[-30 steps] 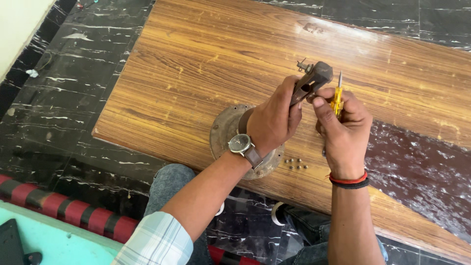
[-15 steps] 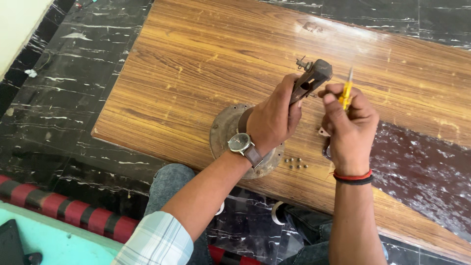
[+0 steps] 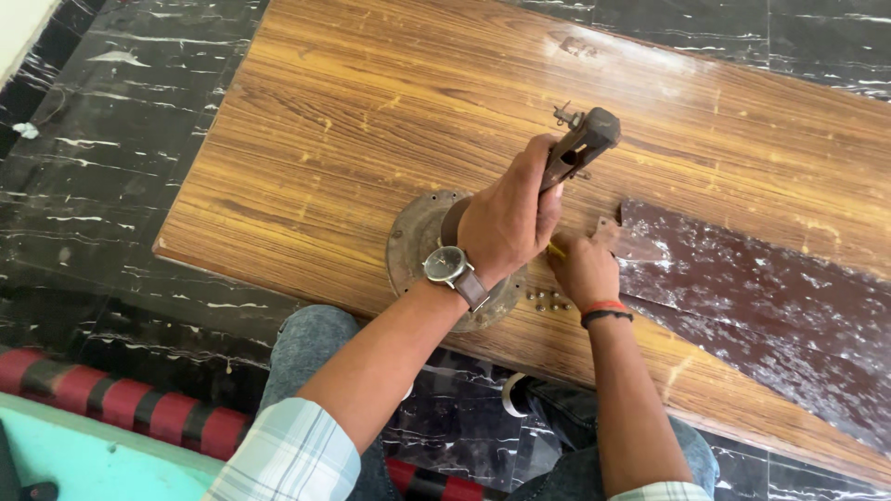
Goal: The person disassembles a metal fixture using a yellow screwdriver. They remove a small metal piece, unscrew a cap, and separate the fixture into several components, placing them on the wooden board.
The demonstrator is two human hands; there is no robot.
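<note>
Black marble floor (image 3: 111, 186) with white veining surrounds a wooden board (image 3: 390, 102) laid flat as our work surface; part of its right side is stripped to a dark brown underlayer (image 3: 770, 306). At lower left we see a red-and-black striped mat (image 3: 139, 408) beside a turquoise surface (image 3: 83, 455). Our denim-clad knees (image 3: 311, 343) sit against the board's near edge.

On the board lies a round, tarnished metal disc (image 3: 413, 246) with small holes near its rim. Several small bolts (image 3: 548, 300) lie just beside it, near our right wrist.

Our left hand (image 3: 506, 223), wearing a wristwatch (image 3: 452, 267), covers most of the disc and has its fingers closed around a rusty brown metal bar (image 3: 580, 144) that rises tilted from it. Our right hand (image 3: 583, 269) is curled shut around a yellow tool (image 3: 555, 249), mostly hidden under the left hand.
</note>
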